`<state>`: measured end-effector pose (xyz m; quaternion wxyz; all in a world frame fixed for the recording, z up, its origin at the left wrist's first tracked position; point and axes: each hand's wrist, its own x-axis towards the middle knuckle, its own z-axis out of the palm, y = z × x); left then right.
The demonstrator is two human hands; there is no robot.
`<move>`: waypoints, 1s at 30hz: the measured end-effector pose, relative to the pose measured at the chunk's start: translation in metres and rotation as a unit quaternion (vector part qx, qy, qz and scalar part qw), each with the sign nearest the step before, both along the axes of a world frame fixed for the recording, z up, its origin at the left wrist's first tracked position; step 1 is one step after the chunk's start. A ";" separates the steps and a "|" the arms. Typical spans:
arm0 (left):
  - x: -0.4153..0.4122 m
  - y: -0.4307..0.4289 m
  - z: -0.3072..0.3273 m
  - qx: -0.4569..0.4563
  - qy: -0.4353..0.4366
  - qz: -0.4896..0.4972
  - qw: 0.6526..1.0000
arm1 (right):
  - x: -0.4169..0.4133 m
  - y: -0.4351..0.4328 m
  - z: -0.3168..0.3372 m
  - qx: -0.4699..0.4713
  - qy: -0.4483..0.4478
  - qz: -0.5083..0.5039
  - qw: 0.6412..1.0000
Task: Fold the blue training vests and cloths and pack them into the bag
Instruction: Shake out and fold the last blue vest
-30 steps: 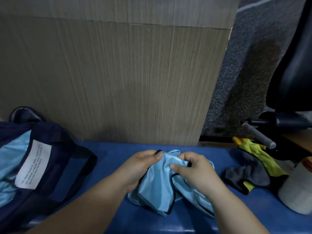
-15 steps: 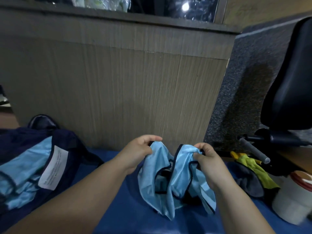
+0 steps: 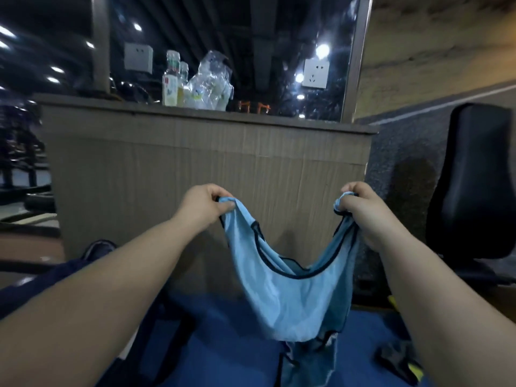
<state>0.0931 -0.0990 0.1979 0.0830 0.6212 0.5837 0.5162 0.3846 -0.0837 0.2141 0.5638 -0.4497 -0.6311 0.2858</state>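
My left hand [image 3: 203,209] and right hand [image 3: 363,216] each pinch a top corner, probably shoulder straps, of the blue vest [image 3: 282,291], hanging it over the surface [image 3: 223,344] to straighten for folding.

On my feed the blue surface [image 3: 223,339] fills the bottom of the view and runs up to the wooden panel [image 3: 195,169] behind it. A dark navy bag [image 3: 164,347] lies on its left part, and a crumpled grey-and-yellow cloth [image 3: 399,361] on its right. I can't tell whether the hanging light blue vest [image 3: 284,297] touches it.
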 end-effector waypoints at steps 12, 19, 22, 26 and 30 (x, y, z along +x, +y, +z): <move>-0.063 -0.050 0.120 0.116 0.004 0.138 0.984 | 0.020 -0.029 0.101 0.154 0.063 -0.044 0.985; -0.067 -0.084 0.174 0.190 -0.075 0.141 0.969 | 0.038 -0.053 0.143 0.205 0.085 -0.108 0.969; -0.068 -0.090 0.185 0.216 -0.095 0.133 0.963 | 0.042 -0.060 0.151 0.214 0.090 -0.132 0.964; -0.067 -0.088 0.188 0.214 -0.098 0.093 0.967 | 0.043 -0.063 0.155 0.200 0.043 -0.164 0.965; -0.063 -0.077 0.175 0.142 -0.096 0.011 0.985 | 0.041 -0.064 0.149 0.164 -0.071 -0.188 0.966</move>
